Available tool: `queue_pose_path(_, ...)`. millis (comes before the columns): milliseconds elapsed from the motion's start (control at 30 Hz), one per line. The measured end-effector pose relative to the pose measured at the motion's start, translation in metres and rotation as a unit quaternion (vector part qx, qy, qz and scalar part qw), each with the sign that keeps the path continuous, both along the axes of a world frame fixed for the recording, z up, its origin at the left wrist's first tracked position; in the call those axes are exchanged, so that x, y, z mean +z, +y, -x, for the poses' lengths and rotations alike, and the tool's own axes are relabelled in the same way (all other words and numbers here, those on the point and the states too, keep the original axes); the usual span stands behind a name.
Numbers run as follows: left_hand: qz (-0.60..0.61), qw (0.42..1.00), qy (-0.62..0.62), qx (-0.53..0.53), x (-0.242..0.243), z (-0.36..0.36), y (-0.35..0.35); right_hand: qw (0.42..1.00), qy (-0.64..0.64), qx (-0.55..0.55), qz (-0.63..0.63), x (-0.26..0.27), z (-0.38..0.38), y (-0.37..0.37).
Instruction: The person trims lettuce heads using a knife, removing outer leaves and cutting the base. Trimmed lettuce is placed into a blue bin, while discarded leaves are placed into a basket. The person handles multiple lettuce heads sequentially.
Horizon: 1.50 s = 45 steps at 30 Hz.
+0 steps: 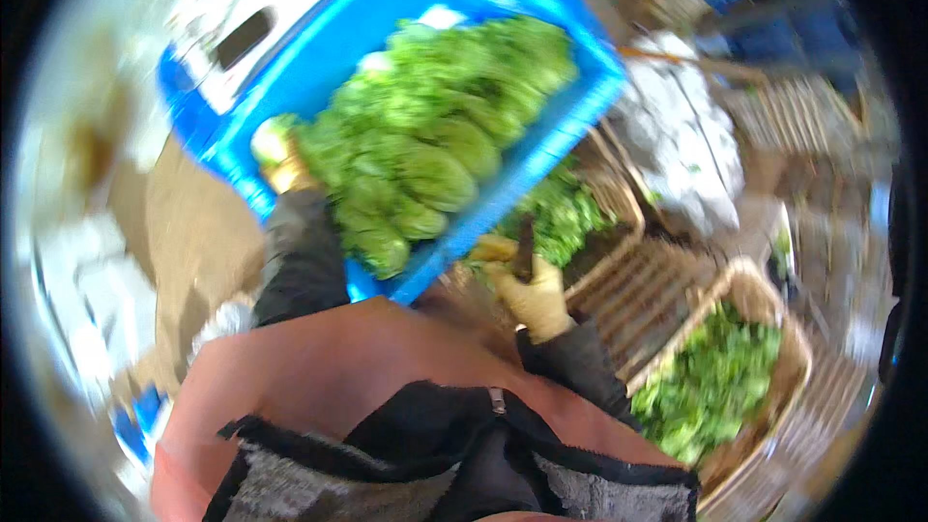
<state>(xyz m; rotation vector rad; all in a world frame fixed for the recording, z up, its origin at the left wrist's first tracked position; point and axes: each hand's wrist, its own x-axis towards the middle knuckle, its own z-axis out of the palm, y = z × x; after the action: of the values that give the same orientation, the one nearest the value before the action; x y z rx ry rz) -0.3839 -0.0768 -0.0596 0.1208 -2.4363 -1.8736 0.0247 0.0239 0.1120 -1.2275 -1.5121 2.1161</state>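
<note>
Heads of green lettuce [435, 152] lie packed in rows in a large blue plastic crate [290, 65] before me. At the crate's left end is my left hand [291, 172], gloved, with its fingers around a pale-based head of lettuce [270, 139]. Outside the crate's near wall, on the right, my right hand [533, 297] wears a yellowish glove. It grips a dark, narrow tool [524, 243], which may be a knife; blur hides its detail. Loose green leaves [562, 221] fill a brown slatted basket [623, 206] just beyond that hand.
A second brown basket [794, 370] of green leaves [710, 384] stands at lower right. White plastic sacking [674, 138] lies beyond the first basket. Brown cardboard [196, 225] is on the left. A white box with a dark handle hole [245, 36] sits past the crate.
</note>
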Motion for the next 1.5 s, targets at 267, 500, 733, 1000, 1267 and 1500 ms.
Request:
queue_pose_path(267,0.520,0.802,0.159,-0.247,-0.011,0.059,-0.053,0.964,-0.074,-0.210,0.143,0.028,-0.148,-0.034)
queue_pose_path(500,0.506,0.819,0.123,-0.242,0.083,0.048,0.007,0.539,-0.612,-0.213,-0.538,0.045,-0.446,0.072)
queue_pose_path(733,0.128,0.805,0.217,-0.537,0.148,-0.225,0.101,0.590,-0.713,-0.193,-0.327,0.015,-0.463,0.088)
queue_pose_path(1000,-0.063,0.335,-0.501,-0.795,0.138,-0.534,0.121,0.618,-0.320,-0.491,-0.525,0.014,-0.422,-0.053)
queue_pose_path(1267,-0.090,0.394,-0.611,-0.680,0.096,-0.591,0.140,0.846,-0.051,-0.294,-0.442,0.074,-0.363,-0.100)
queue_pose_path(1500,0.048,0.449,-0.253,-0.856,0.175,-0.484,0.097,0.678,-0.541,-0.051,-0.495,0.089,-0.348,-0.066)
